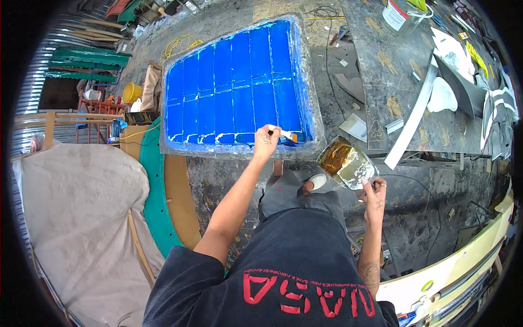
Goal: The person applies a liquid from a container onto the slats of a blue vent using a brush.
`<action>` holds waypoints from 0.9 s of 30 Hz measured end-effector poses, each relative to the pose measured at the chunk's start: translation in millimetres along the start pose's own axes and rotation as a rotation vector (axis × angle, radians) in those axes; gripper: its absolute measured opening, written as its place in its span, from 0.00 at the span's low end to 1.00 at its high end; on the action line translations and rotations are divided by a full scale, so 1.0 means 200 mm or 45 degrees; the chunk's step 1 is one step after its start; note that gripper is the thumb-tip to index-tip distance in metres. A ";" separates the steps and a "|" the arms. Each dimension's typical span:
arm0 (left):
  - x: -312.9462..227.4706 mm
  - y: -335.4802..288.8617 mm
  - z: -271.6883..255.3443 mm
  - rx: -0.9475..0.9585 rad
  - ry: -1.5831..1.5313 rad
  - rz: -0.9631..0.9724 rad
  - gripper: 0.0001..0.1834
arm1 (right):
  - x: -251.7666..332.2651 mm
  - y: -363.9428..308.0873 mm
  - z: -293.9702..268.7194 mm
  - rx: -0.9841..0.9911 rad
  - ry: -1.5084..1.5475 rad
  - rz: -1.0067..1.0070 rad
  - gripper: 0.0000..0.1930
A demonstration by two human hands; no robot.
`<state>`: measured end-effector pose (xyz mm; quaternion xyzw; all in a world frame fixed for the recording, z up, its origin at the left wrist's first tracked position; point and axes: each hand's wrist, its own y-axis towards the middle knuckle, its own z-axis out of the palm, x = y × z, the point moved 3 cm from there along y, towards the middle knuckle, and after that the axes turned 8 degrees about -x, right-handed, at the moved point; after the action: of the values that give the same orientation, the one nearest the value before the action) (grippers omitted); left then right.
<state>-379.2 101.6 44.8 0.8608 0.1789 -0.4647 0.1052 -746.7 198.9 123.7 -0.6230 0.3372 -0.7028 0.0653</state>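
My left hand (265, 141) is closed round the pale handle of a paintbrush (284, 133). The brush's dark, wet-looking bristles touch the near right corner of a large blue panel mould (229, 82), which is divided into rectangular sections by thin raised lines. Whitish streaks run along the panel's near edge. Just to the right, my right hand (375, 195) grips the rim of a tilted, cut-open container (366, 173). Amber liquid lies inside it, and its wall is smeared with white. The container is apart from the panel.
A white bucket (395, 16) stands at the far right. White and grey sheet offcuts (436, 92) lie on the dark boards. To the left are a curved green form (155, 191) and a cloth-covered shape (81, 201). A pale yellow panel edge (452, 261) is at the lower right.
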 end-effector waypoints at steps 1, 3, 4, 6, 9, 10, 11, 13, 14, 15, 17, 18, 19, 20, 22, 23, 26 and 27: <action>0.03 0.00 -0.01 -0.007 -0.001 0.000 0.12 | 0.01 0.01 -0.01 -0.004 -0.011 -0.006 0.27; 0.13 0.01 -0.09 -0.076 0.098 -0.032 0.12 | 0.03 0.00 -0.02 -0.007 -0.037 -0.009 0.27; 0.09 0.02 -0.12 -0.084 0.049 -0.050 0.12 | 0.02 0.00 -0.04 -0.037 -0.059 -0.006 0.27; 0.05 0.05 -0.13 -0.046 -0.037 -0.076 0.11 | 0.02 0.01 -0.06 -0.036 -0.022 0.000 0.27; 0.01 0.04 -0.02 0.084 0.010 0.005 0.11 | 0.02 0.00 -0.06 -0.046 0.022 -0.002 0.27; 0.03 0.05 -0.03 0.107 0.040 0.010 0.11 | -0.01 0.01 -0.08 -0.055 -0.034 -0.038 0.26; 0.05 0.08 -0.06 0.129 0.071 0.016 0.11 | -0.02 0.02 -0.09 -0.065 -0.090 -0.074 0.26; 0.02 0.14 -0.14 0.090 0.110 0.081 0.11 | -0.01 0.01 -0.08 -0.082 -0.095 -0.072 0.26; -0.02 0.17 -0.15 0.111 0.105 0.143 0.11 | 0.00 0.00 -0.08 -0.104 -0.099 -0.066 0.25; -0.05 0.19 -0.16 0.125 0.103 0.202 0.11 | 0.00 -0.01 -0.07 -0.109 -0.099 -0.067 0.25; -0.06 0.16 -0.12 0.319 -0.080 0.168 0.11 | 0.01 -0.02 -0.05 -0.111 -0.095 -0.080 0.25; -0.08 0.15 -0.10 0.449 -0.018 0.159 0.10 | 0.03 -0.03 -0.03 -0.121 -0.095 -0.082 0.25; -0.11 0.16 -0.08 0.499 0.054 0.213 0.10 | 0.04 -0.05 -0.01 -0.134 -0.020 -0.046 0.25; -0.11 0.21 -0.06 0.560 0.115 0.218 0.10 | 0.05 -0.06 0.01 -0.150 0.056 -0.011 0.25; -0.08 0.37 -0.05 0.559 0.141 0.297 0.10 | 0.07 -0.09 0.05 -0.151 0.049 -0.011 0.25; -0.05 0.46 -0.06 0.508 0.104 0.368 0.10 | 0.07 -0.10 0.07 -0.145 0.039 -0.003 0.24; -0.10 0.66 -0.02 0.379 0.141 0.727 0.09 | 0.06 -0.14 0.11 -0.209 0.017 -0.035 0.24; -0.13 0.68 -0.02 0.356 0.191 0.893 0.10 | 0.05 -0.16 0.13 -0.235 0.016 -0.032 0.24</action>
<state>-334.5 -27.1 70.2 0.9073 -0.1845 -0.3562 0.1260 -714.5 208.3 150.3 -0.6260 0.3932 -0.6734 -0.0034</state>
